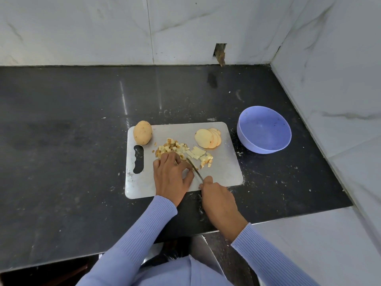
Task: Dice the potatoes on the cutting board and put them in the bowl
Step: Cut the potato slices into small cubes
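A grey cutting board (224, 172) lies on the black counter. A whole potato (142, 132) sits at its far left corner. A fan of round potato slices (207, 138) lies at its far right. A pile of diced potato (175, 148) and a few loose strips (198, 152) lie in the middle. My left hand (171, 176) holds down potato pieces at the near edge of the pile, fingers curled over them. My right hand (218, 201) grips a knife (195, 169), its blade pointing toward the pieces beside my left fingers. The purple bowl (243, 131) stands right of the board with nothing in it.
Marble walls close the counter at the back and on the right (329, 79). The black counter (72, 141) spreads wide to the left of the board. Its front edge runs just below my wrists.
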Available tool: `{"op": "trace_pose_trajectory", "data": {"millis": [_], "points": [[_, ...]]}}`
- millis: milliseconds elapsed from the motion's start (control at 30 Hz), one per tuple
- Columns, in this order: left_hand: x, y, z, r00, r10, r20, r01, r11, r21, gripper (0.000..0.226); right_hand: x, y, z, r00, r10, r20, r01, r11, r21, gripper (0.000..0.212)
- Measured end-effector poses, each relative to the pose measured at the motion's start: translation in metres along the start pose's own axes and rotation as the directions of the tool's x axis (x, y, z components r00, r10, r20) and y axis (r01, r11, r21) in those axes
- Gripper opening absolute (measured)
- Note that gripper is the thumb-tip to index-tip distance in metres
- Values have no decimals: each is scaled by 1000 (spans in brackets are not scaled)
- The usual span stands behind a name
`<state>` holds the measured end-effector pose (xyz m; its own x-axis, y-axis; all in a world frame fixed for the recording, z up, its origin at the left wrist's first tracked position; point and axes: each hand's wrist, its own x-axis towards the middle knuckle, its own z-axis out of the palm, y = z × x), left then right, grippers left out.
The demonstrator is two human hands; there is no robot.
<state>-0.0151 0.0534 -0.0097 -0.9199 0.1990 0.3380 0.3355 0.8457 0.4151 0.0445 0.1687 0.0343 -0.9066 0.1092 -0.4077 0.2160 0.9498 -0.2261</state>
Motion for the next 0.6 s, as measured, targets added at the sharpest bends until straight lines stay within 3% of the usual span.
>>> {"op": "trace_pose_trajectory", "data": {"millis": [600], "points": [[-3, -2, -1, 998, -58, 17, 59, 998, -38, 7, -26, 49, -27, 998, 15, 60, -14, 1000, -15, 30]]}}
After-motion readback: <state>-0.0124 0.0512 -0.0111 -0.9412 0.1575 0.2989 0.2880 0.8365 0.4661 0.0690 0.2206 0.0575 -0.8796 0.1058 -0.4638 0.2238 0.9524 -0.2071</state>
